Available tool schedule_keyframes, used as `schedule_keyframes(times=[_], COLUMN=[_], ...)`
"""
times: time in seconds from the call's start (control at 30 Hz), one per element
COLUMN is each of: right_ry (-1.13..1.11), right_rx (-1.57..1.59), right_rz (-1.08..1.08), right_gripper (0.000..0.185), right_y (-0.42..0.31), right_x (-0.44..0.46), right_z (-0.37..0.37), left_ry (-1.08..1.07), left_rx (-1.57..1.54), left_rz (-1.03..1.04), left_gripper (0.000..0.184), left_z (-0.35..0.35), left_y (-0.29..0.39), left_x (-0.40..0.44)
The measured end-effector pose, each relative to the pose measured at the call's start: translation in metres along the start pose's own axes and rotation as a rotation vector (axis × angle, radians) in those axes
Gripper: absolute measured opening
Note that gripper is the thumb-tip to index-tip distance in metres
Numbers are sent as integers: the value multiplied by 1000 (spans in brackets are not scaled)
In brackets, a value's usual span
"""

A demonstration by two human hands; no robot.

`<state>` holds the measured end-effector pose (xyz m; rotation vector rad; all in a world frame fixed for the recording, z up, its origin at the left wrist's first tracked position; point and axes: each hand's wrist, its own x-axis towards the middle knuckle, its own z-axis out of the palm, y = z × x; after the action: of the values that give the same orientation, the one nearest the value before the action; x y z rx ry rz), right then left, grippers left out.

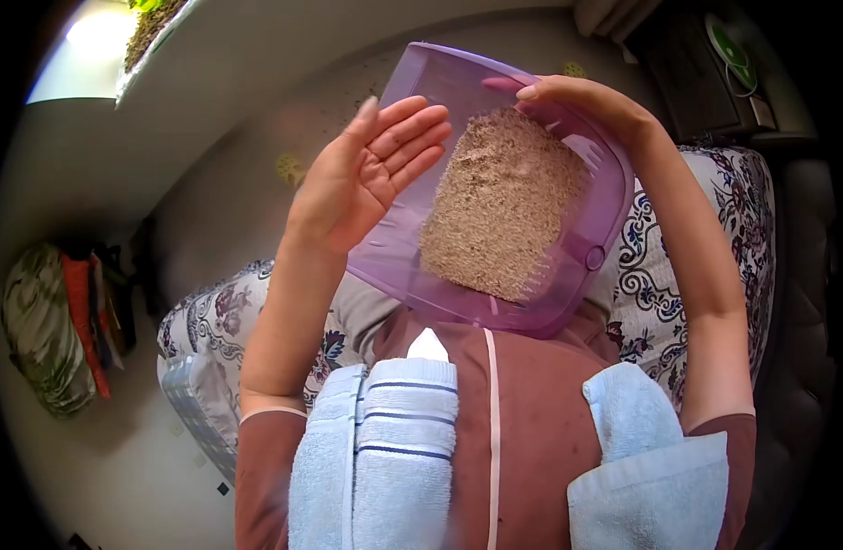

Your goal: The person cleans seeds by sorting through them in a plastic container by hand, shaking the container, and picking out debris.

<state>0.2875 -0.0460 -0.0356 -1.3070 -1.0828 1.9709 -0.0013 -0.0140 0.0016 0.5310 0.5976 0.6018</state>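
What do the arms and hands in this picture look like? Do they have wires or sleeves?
They're human, with no cables in sight. The left hand and right hand are bare, with no gloves, watch or bracelet visible. The left sleeve and right sleeve are short and reddish-brown, each finished with a thin pale edging.

I count two grips of my own: one left grip (375, 170) and one right grip (582, 101). I see one tray (559, 316) and one heap (499, 211), its grains too many to number. I wear one shirt (531, 412). Two towel parts show, one left (403, 477), one right (660, 486); whether they join, I cannot tell. Two yellow spots appear, one nearer (290, 168), one farther (575, 71).
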Motion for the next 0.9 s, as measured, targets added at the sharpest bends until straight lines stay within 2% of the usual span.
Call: schedule_keyframes(times=[0.1,0.2,0.27,0.33,0.4,0.5,0.57,0.6,0.7,0.73,0.77,0.9], right_ry=[17,4,31,18,37,50,88,78,67,70,82,109], right_rx=[-7,1,-11,-21,-9,7,26,0,-11,-3,-3,-31], right_rz=[-15,-28,-28,-28,-50,-44,-31,-27,-23,-23,-27,-30], right_gripper=[65,64,64,64,62,61,60,60,58,58,58,56], right_y=[-3,-10,-10,-10,-10,-9,-9,-7,-2,-2,-3,-7], right_x=[-1,2,-9,-8,-9,-7,-8,-4,0,1,0,-5], right_z=[2,6,11,10,14,13,15,9,5,5,6,14], left_ry=[-91,-315,93,435,566,508,542,542,342,217,207,48], left_rx=[-272,-370,79,1427,2145,2175,2122,2059,2014,2001,1937,1837], left_rz=[-53,-6,387,473,613,965,1088,1070,1057,1100,875,905], left_gripper=[59,59,57,50,44,46,50,52,44,33,23,18], left_z=[-10,-37,-43,-71,-89,-97,-57,-41,-20,-26,-26,-8], left_y=[11,32,56,66,72,74,59,49,31,28,21,-7], left_x=[0,2,3,24,29,34,26,23,17,20,16,22])
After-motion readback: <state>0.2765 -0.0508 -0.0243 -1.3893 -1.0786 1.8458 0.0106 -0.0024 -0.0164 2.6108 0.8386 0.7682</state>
